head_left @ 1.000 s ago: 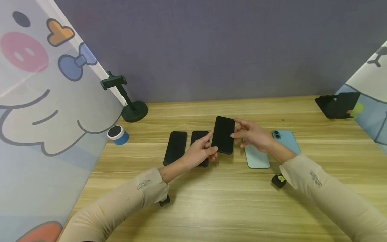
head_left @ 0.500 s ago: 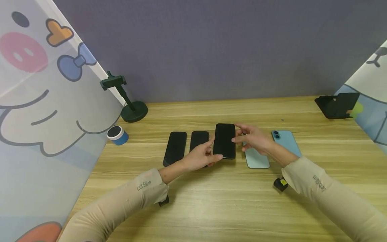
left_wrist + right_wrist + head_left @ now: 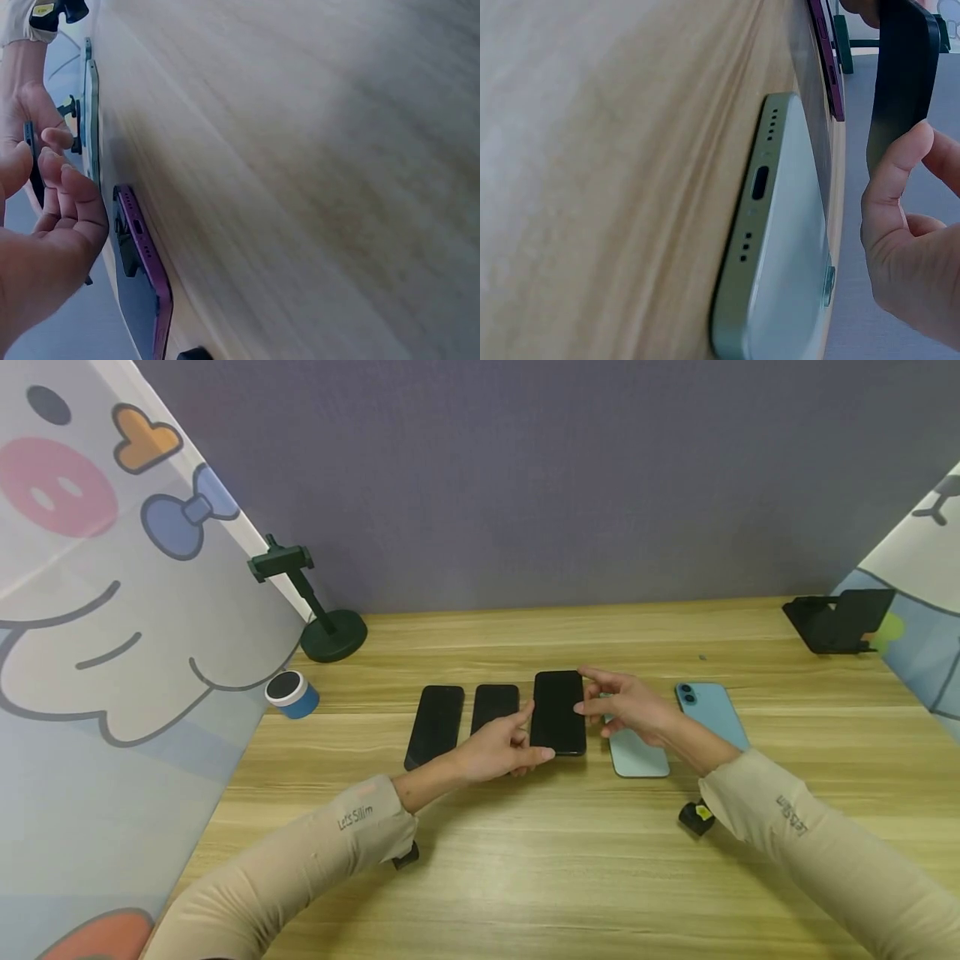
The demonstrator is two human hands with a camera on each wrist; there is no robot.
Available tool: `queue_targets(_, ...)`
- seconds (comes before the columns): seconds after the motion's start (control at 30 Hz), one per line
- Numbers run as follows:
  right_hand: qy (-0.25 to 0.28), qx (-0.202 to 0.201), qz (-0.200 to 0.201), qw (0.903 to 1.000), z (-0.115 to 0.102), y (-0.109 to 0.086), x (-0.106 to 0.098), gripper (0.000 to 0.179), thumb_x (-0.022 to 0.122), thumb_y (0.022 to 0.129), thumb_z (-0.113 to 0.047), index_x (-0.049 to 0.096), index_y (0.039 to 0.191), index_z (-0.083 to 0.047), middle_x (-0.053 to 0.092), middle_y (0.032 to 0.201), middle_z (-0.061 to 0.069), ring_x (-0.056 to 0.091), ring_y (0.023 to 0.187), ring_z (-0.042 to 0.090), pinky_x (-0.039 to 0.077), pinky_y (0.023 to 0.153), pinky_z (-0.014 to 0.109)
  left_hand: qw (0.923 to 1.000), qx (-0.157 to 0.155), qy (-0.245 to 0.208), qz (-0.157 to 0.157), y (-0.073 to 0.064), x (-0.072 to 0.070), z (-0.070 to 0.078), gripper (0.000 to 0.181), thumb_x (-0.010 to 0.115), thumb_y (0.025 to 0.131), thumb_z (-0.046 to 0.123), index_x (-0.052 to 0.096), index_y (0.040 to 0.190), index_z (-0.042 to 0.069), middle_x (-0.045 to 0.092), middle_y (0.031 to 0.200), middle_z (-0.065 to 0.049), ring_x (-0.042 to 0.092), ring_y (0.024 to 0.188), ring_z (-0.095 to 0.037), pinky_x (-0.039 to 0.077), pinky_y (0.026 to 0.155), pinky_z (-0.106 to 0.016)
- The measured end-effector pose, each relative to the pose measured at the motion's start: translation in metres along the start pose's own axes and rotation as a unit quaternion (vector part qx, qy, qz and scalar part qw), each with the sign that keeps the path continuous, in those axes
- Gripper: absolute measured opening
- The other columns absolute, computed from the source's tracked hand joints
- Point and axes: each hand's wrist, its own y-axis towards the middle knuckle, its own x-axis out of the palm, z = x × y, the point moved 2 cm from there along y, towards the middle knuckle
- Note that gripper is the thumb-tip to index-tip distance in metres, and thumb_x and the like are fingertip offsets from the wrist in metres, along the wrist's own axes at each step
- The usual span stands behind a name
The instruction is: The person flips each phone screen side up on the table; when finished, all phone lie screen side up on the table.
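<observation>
Both hands hold a black smartphone (image 3: pixel 558 714), screen up, raised over the middle of the table. My left hand (image 3: pixel 495 750) grips its lower left, with the thumb at the bottom edge and the index finger along the left side. At the opposite edge, my right hand (image 3: pixel 632 703) pinches it, thumb on the right side and index finger by the top corner. The wrist views show the phone (image 3: pixel 904 75) standing off the tabletop. Beneath my left hand lies a dark-screened phone (image 3: pixel 495 700), partly covered. A pale green phone (image 3: pixel 787 225) lies face down under my right hand.
Another dark-screened phone (image 3: pixel 435 727) lies at the left of the row, and a blue phone (image 3: pixel 718 714) at the right. Farther off are a dark green phone stand (image 3: pixel 333 635), a blue-and-white jar (image 3: pixel 294 696) and a black folding stand (image 3: pixel 840 622). A grey partition (image 3: pixel 555 485) closes the back.
The held phone has come down toward the table and straightened from its tilt. My left thumb has slid along its bottom edge. Over the last half second little has moved.
</observation>
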Motion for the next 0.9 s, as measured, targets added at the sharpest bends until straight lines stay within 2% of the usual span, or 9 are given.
queue_targets(0.2, 0.001, 0.012, -0.008, 0.9999, 0.000, 0.002, 0.000, 0.086, 0.069, 0.096, -0.018, 0.015, 0.163, -0.014, 0.049, 0.110, 0.004, 0.059, 0.079, 0.015, 0.053, 0.057, 0.023, 0.9996, -0.026, -0.012, -0.005, 0.002, -0.004, 0.002, 0.089, 0.064, 0.100, 0.031, 0.005, 0.160, 0.002, 0.067, 0.080, -0.024, 0.054, 0.060, -0.017, 0.042, 0.056, -0.025)
queue_targets(0.47, -0.014, 0.036, -0.016, 0.9991, 0.002, 0.006, 0.002, 0.085, 0.069, 0.095, -0.017, 0.016, 0.162, -0.012, 0.050, 0.107, 0.004, 0.057, 0.076, 0.011, 0.052, 0.057, 0.021, 0.9968, -0.068, -0.041, -0.012, 0.002, -0.005, 0.001, 0.090, 0.067, 0.098, 0.031, 0.008, 0.160, 0.001, 0.066, 0.073, -0.011, 0.052, 0.057, -0.014, 0.042, 0.056, -0.025)
queue_targets(0.73, -0.026, 0.051, -0.021, 0.9981, 0.002, 0.010, 0.005, 0.083, 0.067, 0.096, -0.015, 0.017, 0.162, -0.012, 0.050, 0.108, 0.005, 0.056, 0.073, 0.011, 0.052, 0.057, 0.022, 0.9964, -0.081, -0.024, -0.005, 0.004, -0.005, 0.000, 0.088, 0.067, 0.098, 0.031, 0.013, 0.159, -0.001, 0.069, 0.076, -0.014, 0.053, 0.056, -0.014, 0.042, 0.056, -0.024)
queue_targets(0.9, -0.029, 0.054, -0.025, 0.9978, 0.002, 0.012, 0.006, 0.082, 0.066, 0.096, -0.013, 0.017, 0.162, -0.011, 0.052, 0.109, 0.005, 0.057, 0.072, 0.011, 0.052, 0.057, 0.021, 0.9962, -0.087, 0.010, -0.007, 0.005, -0.004, 0.002, 0.088, 0.067, 0.098, 0.032, 0.013, 0.160, 0.000, 0.069, 0.073, -0.012, 0.049, 0.052, -0.012, 0.042, 0.055, -0.023)
